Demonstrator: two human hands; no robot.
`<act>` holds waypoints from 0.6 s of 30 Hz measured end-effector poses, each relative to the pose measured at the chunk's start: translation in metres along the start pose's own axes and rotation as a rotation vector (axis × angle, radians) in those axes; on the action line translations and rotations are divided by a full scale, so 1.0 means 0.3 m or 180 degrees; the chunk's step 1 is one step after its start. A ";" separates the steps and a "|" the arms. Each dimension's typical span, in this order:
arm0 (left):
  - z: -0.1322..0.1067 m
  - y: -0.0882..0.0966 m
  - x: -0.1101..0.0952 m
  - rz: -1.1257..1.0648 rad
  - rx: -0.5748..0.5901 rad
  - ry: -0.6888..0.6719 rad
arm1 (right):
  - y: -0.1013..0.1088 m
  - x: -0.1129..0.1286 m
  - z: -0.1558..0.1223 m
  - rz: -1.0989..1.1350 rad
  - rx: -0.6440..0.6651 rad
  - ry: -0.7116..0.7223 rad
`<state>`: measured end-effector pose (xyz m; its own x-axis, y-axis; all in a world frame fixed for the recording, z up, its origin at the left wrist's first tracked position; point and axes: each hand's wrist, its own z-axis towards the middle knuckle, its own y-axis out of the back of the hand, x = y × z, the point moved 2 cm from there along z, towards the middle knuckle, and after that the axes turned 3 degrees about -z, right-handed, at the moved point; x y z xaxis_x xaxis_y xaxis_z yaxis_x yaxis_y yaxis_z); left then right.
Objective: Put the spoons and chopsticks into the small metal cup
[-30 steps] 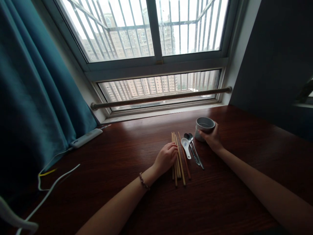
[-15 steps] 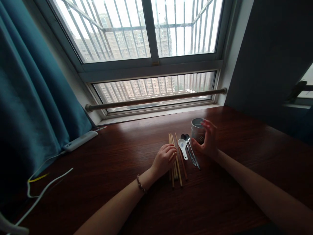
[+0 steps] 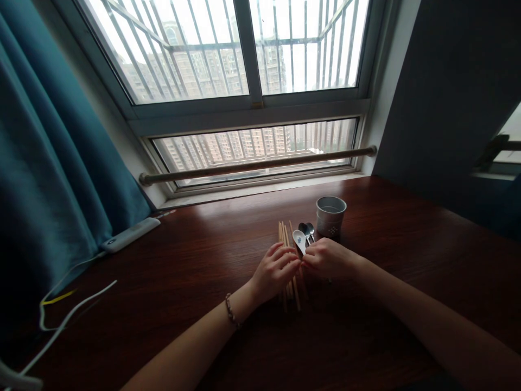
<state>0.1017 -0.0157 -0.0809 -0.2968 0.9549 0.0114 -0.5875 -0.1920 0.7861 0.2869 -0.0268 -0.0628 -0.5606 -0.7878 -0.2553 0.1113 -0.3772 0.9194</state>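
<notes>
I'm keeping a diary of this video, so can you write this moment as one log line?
left hand: on chopsticks | right hand: over spoons | cup: upright, untouched | table: wooden

The desk is dark, reddish wood with a fine grain and a smooth, slightly glossy finish that catches the window light along its far edge. The chopsticks are pale, matt wood or bamboo. Beside them, the soup spoon looks like glossy white ceramic with a small blue mark, and the two spoons are shiny metal. The cup near the far edge is grey and matt, with small perforations low on its wall.
</notes>
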 end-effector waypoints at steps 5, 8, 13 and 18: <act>-0.002 -0.001 0.003 0.0073 -0.0045 -0.0048 | 0.066 -0.020 0.001 -0.0375 -0.0340 -0.0564; 0.003 0.002 -0.005 0.0109 -0.0054 -0.0043 | 0.089 -0.046 -0.003 -0.0062 -0.0647 -0.1131; 0.009 0.013 -0.007 0.0184 -0.0064 -0.0075 | 0.156 -0.121 -0.001 0.0931 -0.1687 -0.1671; 0.034 0.023 0.001 0.0292 0.0081 -0.0187 | 0.303 -0.320 -0.026 0.1849 -0.2822 -0.2874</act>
<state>0.1051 -0.0145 -0.0691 -0.3034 0.9453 0.1197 -0.5403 -0.2742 0.7956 0.3573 0.0106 0.0430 -0.5473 -0.4810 0.6849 0.7948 -0.5550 0.2454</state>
